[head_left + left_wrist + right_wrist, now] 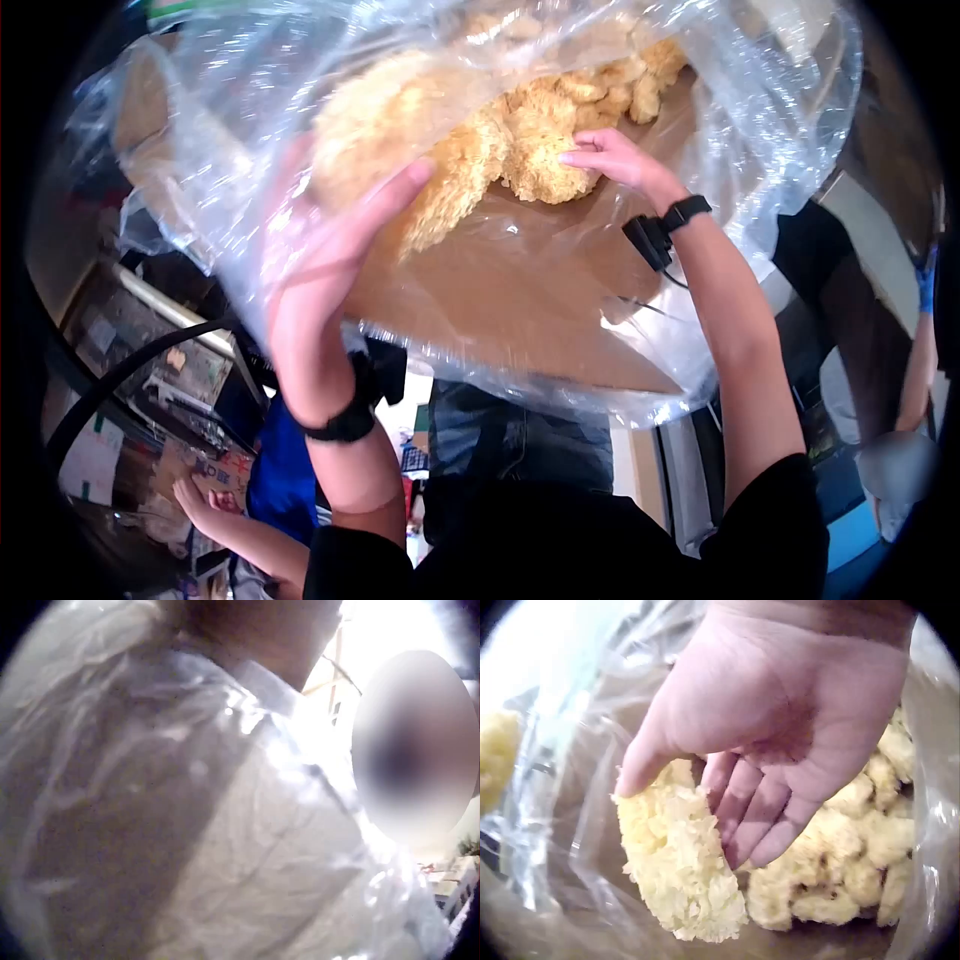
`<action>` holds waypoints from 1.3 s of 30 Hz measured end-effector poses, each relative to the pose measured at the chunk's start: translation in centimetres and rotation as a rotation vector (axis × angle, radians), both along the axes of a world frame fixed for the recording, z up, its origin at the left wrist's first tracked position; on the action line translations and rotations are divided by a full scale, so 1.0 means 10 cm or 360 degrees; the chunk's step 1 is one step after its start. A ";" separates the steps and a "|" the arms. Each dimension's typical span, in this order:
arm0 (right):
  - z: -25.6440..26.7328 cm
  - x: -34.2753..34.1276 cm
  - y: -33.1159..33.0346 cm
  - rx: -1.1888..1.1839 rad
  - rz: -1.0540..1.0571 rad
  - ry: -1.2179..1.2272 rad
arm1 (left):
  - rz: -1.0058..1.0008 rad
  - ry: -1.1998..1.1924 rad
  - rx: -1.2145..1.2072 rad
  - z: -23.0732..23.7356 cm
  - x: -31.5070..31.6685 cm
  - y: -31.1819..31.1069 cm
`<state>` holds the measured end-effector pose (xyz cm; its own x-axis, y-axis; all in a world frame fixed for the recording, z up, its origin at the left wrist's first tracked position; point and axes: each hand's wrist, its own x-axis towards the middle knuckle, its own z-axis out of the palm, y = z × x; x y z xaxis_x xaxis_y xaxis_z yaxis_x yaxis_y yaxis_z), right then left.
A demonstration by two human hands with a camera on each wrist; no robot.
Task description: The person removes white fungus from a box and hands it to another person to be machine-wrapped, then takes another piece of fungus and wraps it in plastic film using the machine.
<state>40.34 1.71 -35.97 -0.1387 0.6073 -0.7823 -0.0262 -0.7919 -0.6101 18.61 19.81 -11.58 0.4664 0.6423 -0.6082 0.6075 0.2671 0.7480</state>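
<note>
My right hand (pixel 620 160) pinches a pale yellow, frilly clump of what looks like dried snow fungus (pixel 682 855), thumb on the near side and fingers behind it. My left hand (pixel 335 230), partly behind clear plastic, holds a larger yellow clump (pixel 385 115); its thumb lies along the front and its other fingers are blurred by the film. More fungus clumps (pixel 832 862) lie together beyond the right hand. A clear plastic bag (pixel 200 120) surrounds both hands and lines a brown cardboard box (pixel 500 310). The left wrist view shows only plastic (pixel 187 757) over cardboard, not the hand.
A person's arm (pixel 245 535) reaches in at the lower left, near a box with red print (pixel 215 465). Another person (pixel 850 270) stands at the right. A black cable (pixel 130 365) curves at the left. The bag's loose edge (pixel 640 410) hangs over the box's near side.
</note>
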 end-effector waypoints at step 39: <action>3.99 -1.38 -0.25 0.0959 -0.0671 0.2335 | 0.1239 -0.2728 -0.0823 2.50 -1.38 -2.25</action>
<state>26.56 -0.84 3.97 -0.2600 0.9424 0.2104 -0.9655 -0.2508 -0.0696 4.84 -2.67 13.43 0.4222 0.9045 -0.0603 -0.8993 0.4263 0.0976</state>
